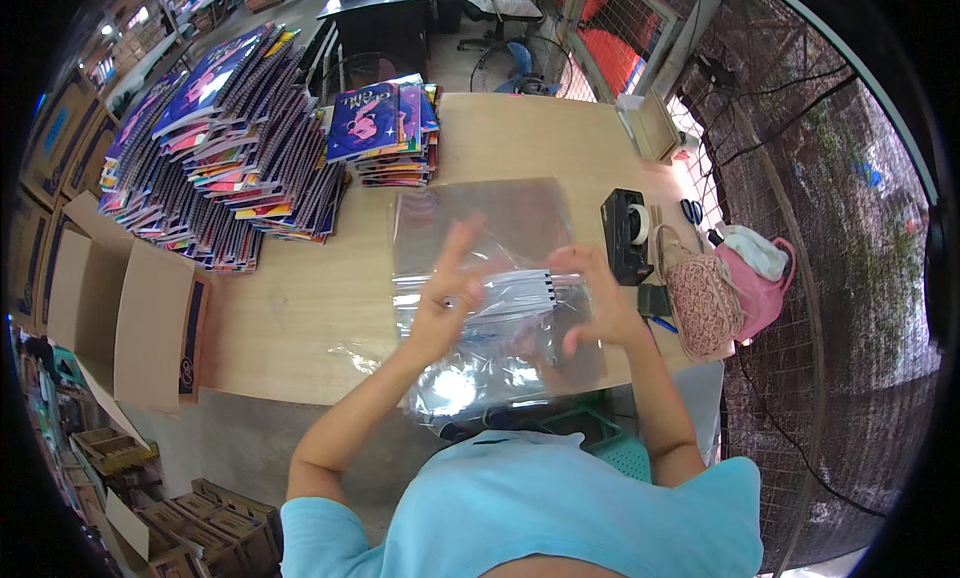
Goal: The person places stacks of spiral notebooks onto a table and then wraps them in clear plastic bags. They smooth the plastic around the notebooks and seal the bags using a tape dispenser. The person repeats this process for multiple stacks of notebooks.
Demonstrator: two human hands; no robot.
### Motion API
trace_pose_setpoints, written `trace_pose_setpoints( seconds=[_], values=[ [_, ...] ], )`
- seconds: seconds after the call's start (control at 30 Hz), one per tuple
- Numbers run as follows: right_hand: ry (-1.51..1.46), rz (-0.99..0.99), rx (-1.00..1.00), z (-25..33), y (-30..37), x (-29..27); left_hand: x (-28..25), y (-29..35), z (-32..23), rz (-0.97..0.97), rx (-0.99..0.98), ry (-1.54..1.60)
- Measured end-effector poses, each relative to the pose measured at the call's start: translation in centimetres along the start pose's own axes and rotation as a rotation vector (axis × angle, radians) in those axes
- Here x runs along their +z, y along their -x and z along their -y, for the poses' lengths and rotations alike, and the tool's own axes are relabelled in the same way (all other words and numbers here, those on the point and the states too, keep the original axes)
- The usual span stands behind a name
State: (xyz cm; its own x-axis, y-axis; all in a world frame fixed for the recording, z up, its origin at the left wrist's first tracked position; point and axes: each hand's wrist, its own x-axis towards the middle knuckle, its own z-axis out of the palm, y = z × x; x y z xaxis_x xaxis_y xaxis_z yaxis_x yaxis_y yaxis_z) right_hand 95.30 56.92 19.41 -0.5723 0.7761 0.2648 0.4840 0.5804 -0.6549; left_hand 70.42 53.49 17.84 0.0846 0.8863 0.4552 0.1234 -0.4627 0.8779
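Note:
Clear plastic bags (pixel 480 206) lie flat in a pile at the near middle of the table. On them rests a bundle of white paper strips (pixel 515 290) with black marks at its right end; I cannot tell whether clear film covers it. Just over the bundle's left side is my left hand (pixel 445 296), slightly blurred, its fingers spread and nothing seen in them. My right hand (pixel 605 296) hovers by the right edge of the bags, thumb and fingers wide apart, holding nothing. Crumpled clear film (pixel 455 378) hangs over the table's front edge.
Tall stacks of spiral notebooks (pixel 250 128) fill the left, with a smaller notebook pile (pixel 375 123) beside them. An open carton (pixel 150 323) stands at the table's left edge. At right are a black tape dispenser (pixel 622 240), scissors (pixel 692 212), a woven bag (pixel 703 303) and a pink bag (pixel 762 290).

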Motion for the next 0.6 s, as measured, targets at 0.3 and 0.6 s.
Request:
trace_pose_setpoints(
  seconds=[0.3,0.6],
  values=[
    [-0.833,-0.46,-0.023,1.4,-0.4,1.4,-1.7,-2.6,-4.1,-0.349,0.052,0.328],
    [-0.492,-0.233,0.131,-3.9,0.1,6.6,1.4,3.1,3.2,-0.017,-0.174,-0.596]
  ],
)
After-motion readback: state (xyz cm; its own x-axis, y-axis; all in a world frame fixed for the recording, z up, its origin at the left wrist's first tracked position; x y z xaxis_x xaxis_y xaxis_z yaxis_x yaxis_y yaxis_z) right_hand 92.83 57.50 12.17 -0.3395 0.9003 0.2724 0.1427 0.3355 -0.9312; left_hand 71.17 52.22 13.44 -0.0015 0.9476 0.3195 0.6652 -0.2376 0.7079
